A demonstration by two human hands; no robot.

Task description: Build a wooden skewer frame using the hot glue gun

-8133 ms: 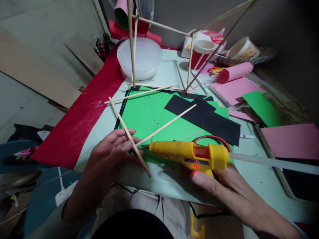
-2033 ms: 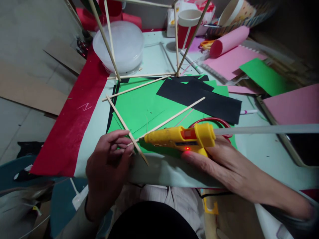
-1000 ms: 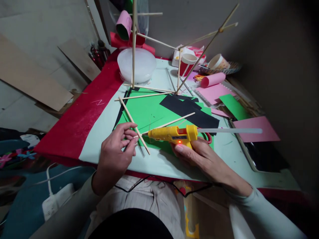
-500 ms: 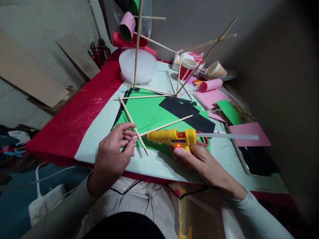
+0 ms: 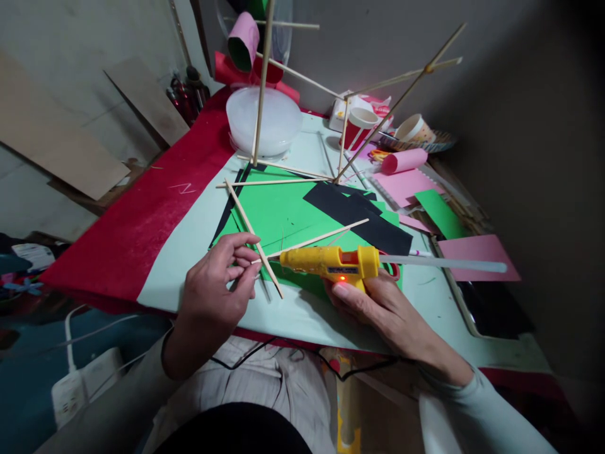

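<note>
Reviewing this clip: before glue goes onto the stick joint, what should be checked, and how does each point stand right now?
1. Joint held: left hand pinches the two crossing sticks where they meet. Ok.
2. Gun gripped: right hand holds the yellow glue gun. Ok.
3. Gun powered: red light glows on its body. Ok.
4. Nozzle aimed: the tip points at the crossing, close to it; whether it touches, cannot tell.
5. Fingers away from hot tip: they sit right beside the nozzle. Not ok.
6. Glue supply: a long glue stick juts from the back. Ok.
</note>
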